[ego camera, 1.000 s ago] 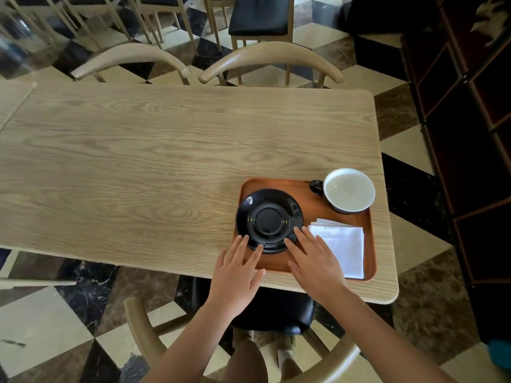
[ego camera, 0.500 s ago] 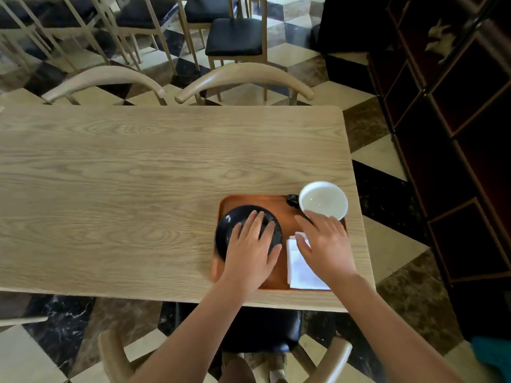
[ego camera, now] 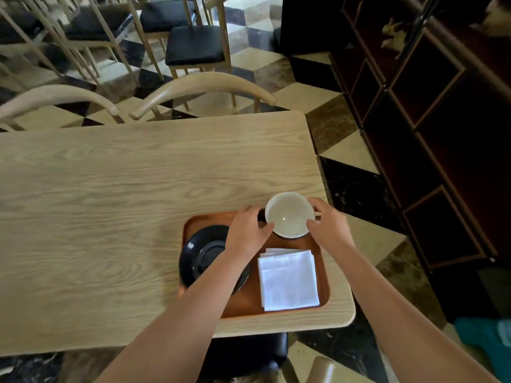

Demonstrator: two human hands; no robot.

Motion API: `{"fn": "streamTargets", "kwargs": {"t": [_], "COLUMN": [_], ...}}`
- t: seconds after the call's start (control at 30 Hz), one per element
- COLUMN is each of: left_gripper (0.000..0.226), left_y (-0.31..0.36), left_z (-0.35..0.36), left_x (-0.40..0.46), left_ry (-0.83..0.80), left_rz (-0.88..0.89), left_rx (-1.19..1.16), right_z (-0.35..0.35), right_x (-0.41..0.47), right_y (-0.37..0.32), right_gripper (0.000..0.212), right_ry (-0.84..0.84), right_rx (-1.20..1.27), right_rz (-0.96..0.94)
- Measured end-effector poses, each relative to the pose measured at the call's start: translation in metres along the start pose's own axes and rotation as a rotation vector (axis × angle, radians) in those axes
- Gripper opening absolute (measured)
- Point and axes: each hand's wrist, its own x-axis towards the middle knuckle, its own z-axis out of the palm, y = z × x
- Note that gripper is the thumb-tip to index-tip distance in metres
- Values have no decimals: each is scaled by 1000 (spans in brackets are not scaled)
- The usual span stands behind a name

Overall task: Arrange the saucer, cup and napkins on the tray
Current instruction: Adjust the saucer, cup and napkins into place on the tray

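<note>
- Right now both hands close in on the cup [ego camera: 289, 215], a white-lined cup with a dark outside, at the far right corner of the tray [ego camera: 249, 302].
- The left hand [ego camera: 249, 233] has its fingers [ego camera: 265, 230] curled against the cup's left side, over the dark handle; the thumb touches the rim.
- The right hand [ego camera: 327, 226] cups the right side, fingers half curled and touching the wall.
- I cannot tell whether the cup stands on the tray or is lifted off it.
- The black saucer [ego camera: 201, 255] lies on the tray's left part, its edge over the tray's left rim; the left forearm crosses above it.
- The white napkins [ego camera: 287, 280] lie stacked flat on the tray's right part, just beside the saucer and near the cup.
- The orange-brown tray sits at the near right corner of the pale wooden surface [ego camera: 110, 203].
- Two curved chair backs [ego camera: 201, 84] stand at the far edge.
</note>
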Motion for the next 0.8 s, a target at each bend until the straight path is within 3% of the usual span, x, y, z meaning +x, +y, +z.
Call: {"fn": "streamTargets", "kwargs": {"t": [0.67,0.8], "left_gripper": [42,54], "left_y": [-22,-21], "left_z": [-6,-7], "left_x": [-22,-27], "left_ry": [85,73], "left_rz": [-68,-49], "left_rx": [-70,-34], "right_z": [21,18], "right_x": [-9,-14], "right_y": [2,0], "right_gripper": [54,49], "right_ry": [-54,-22], "right_rx": [96,86], "right_rz": [-76,-117]}}
